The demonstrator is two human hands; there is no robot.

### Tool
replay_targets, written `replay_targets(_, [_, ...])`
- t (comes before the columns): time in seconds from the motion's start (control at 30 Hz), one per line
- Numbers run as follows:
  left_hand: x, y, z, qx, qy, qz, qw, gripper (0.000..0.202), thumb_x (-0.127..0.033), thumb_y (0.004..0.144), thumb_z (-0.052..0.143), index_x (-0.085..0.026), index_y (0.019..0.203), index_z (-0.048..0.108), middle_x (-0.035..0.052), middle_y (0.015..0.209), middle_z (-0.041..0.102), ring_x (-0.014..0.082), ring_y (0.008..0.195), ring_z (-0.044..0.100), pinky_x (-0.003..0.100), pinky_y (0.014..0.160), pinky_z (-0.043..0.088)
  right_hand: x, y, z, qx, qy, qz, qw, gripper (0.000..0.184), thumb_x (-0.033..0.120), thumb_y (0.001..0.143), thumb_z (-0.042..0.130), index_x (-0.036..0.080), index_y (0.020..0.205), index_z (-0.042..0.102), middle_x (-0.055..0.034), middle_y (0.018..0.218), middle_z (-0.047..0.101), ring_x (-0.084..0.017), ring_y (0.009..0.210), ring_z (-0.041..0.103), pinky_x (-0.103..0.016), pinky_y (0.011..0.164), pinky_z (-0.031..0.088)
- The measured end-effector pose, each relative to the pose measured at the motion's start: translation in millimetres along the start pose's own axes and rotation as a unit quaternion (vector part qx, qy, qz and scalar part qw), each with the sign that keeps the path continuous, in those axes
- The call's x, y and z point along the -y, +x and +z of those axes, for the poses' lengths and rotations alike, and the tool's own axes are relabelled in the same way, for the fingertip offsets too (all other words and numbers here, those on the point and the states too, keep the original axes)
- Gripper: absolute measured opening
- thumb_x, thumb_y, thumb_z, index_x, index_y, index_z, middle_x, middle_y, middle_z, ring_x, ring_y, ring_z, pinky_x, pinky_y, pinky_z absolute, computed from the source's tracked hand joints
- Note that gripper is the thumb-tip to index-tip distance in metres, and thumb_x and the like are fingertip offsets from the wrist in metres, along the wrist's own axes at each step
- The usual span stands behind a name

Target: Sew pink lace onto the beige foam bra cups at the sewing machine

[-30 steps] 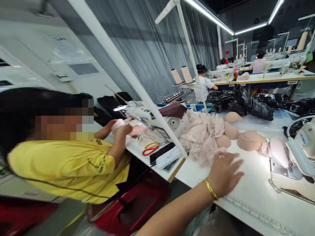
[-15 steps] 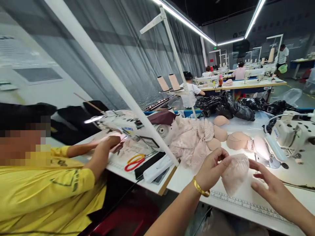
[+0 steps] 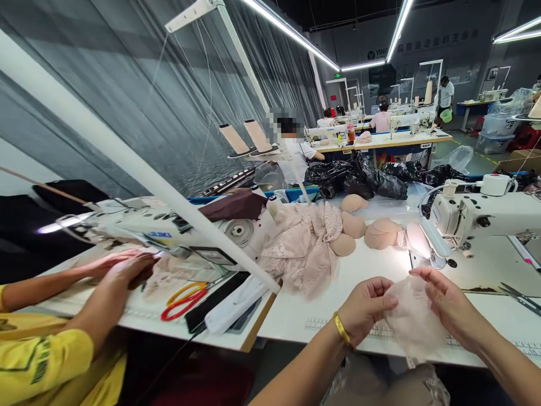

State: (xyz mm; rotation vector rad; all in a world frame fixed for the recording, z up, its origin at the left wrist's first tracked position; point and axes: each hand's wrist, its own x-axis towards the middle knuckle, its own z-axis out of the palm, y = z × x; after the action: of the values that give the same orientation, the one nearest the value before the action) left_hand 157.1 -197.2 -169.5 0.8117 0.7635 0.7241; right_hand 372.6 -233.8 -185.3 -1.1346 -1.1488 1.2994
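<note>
Both my hands hold a pale pink lace cup piece (image 3: 412, 318) just above the front edge of the white sewing table (image 3: 338, 282). My left hand (image 3: 367, 304), with a gold bangle on the wrist, pinches its left edge. My right hand (image 3: 443, 301) grips its upper right side with curled fingers. A heap of pink lace fabric (image 3: 302, 248) lies behind my left hand. Several beige foam cups (image 3: 366, 228) sit beyond it, beside the white sewing machine (image 3: 477, 217).
A co-worker in a yellow sleeve (image 3: 42, 355) works at the neighbouring machine (image 3: 169, 225) on my left, with red and yellow scissors (image 3: 186, 299) by their hands. Scissors (image 3: 519, 296) lie at the far right. Black bags (image 3: 359, 177) and other workers sit further back.
The camera has swung right. My left hand lifted a lace cup piece off the table, my right hand came in and took its other side, and both now hold it closer to me.
</note>
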Motion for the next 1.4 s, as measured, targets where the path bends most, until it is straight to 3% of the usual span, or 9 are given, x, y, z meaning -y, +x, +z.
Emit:
replay_targets(0.1, [4, 4, 2.3, -0.023, -0.05, 0.017, 0.998, 0.05, -0.034, 0.054, 0.101, -0.016, 0.077, 0.06, -0.002, 0.072, 0.064, 0.0099, 0.064, 0.058, 0.022, 0.063, 0.045, -6, -5, -4, 0.019, -0.013, 0.016, 1.0, 0.054, 0.064, 0.08, 0.081, 0.026, 0.117, 0.07, -0.0063, 0.107, 0.072, -0.026, 0.101, 0.065, -0.038, 0.086, 0.055])
replay_targets(0.4, [19, 12, 20.5, -0.053, -0.039, 0.069, 0.995, 0.069, -0.046, 0.051, 0.101, -0.02, 0.069, 0.04, -0.0068, 0.064, 0.053, 0.0077, 0.058, 0.048, 0.021, 0.058, 0.036, -19, -3, -16, -0.024, -0.149, -0.032, 0.988, 0.044, 0.067, 0.09, 0.066, 0.024, 0.091, 0.071, 0.0003, 0.076, 0.059, -0.018, 0.071, 0.052, -0.03, 0.065, 0.045])
replay_targets(0.6, [18, 22, -1.0, -0.008, 0.184, 0.046, 0.982, 0.063, -0.065, 0.064, 0.089, -0.02, 0.077, 0.047, -0.0082, 0.065, 0.045, 0.0073, 0.056, 0.038, 0.021, 0.053, 0.03, -29, 7, -18, -0.058, -0.133, -0.059, 0.988, 0.04, 0.065, 0.093, 0.065, 0.026, 0.092, 0.07, -0.0032, 0.088, 0.07, -0.023, 0.085, 0.063, -0.033, 0.079, 0.053])
replay_targets(0.67, [0, 25, -14.4, -0.028, 0.344, 0.105, 0.933, 0.052, -0.064, 0.078, 0.08, -0.019, 0.089, 0.056, -0.0047, 0.074, 0.055, 0.0097, 0.061, 0.046, 0.023, 0.056, 0.038, -33, 10, -17, -0.041, -0.115, -0.041, 0.992, 0.043, 0.067, 0.094, 0.062, 0.025, 0.087, 0.067, -0.0024, 0.079, 0.068, -0.021, 0.077, 0.062, -0.033, 0.073, 0.053])
replay_targets(0.77, [-39, 32, -34.6, -0.145, 0.557, 0.235, 0.783, 0.035, -0.049, 0.096, 0.07, -0.019, 0.112, 0.066, 0.0053, 0.106, 0.069, 0.016, 0.083, 0.064, 0.03, 0.075, 0.056, -36, 13, -15, -0.025, -0.087, -0.018, 0.996, 0.047, 0.071, 0.092, 0.062, 0.024, 0.086, 0.065, -0.003, 0.076, 0.069, -0.02, 0.071, 0.061, -0.034, 0.068, 0.053])
replay_targets(0.87, [-71, 44, -50.9, -0.201, 0.589, 0.265, 0.737, 0.035, -0.039, 0.102, 0.065, -0.017, 0.13, 0.064, 0.0106, 0.131, 0.065, 0.0241, 0.111, 0.067, 0.044, 0.094, 0.06, -35, 14, -15, -0.033, -0.071, -0.002, 0.997, 0.05, 0.073, 0.09, 0.064, 0.024, 0.088, 0.067, -0.0044, 0.081, 0.071, -0.021, 0.073, 0.063, -0.035, 0.069, 0.053])
replay_targets(1.1, [-87, 66, -70.2, -0.259, 0.573, 0.291, 0.721, 0.034, -0.039, 0.104, 0.063, -0.02, 0.132, 0.063, 0.0106, 0.135, 0.063, 0.0236, 0.113, 0.066, 0.044, 0.096, 0.059, -30, 16, -14, -0.025, -0.053, 0.012, 0.998, 0.046, 0.069, 0.093, 0.064, 0.023, 0.091, 0.068, -0.0025, 0.083, 0.072, -0.019, 0.076, 0.062, -0.034, 0.074, 0.051])
replay_targets(1.23, [-86, 61, -74.1, -0.289, 0.528, 0.322, 0.731, 0.019, -0.036, 0.097, 0.068, -0.017, 0.099, 0.073, 0.0111, 0.114, 0.07, 0.0247, 0.109, 0.066, 0.043, 0.1, 0.056, -26, 15, -12, -0.023, -0.02, 0.012, 0.999, 0.046, 0.068, 0.092, 0.067, 0.022, 0.09, 0.069, -0.0036, 0.086, 0.073, -0.02, 0.08, 0.065, -0.035, 0.075, 0.052])
replay_targets(1.4, [-61, 34, -52.0, -0.258, 0.435, 0.324, 0.8, 0.027, -0.043, 0.091, 0.063, -0.017, 0.09, 0.071, 0.0051, 0.081, 0.07, 0.0187, 0.075, 0.067, 0.033, 0.072, 0.059, -27, 14, -14, -0.021, 0.041, 0.025, 0.999, 0.055, 0.074, 0.092, 0.063, 0.021, 0.099, 0.071, -0.0073, 0.094, 0.074, -0.022, 0.085, 0.068, -0.036, 0.078, 0.054])
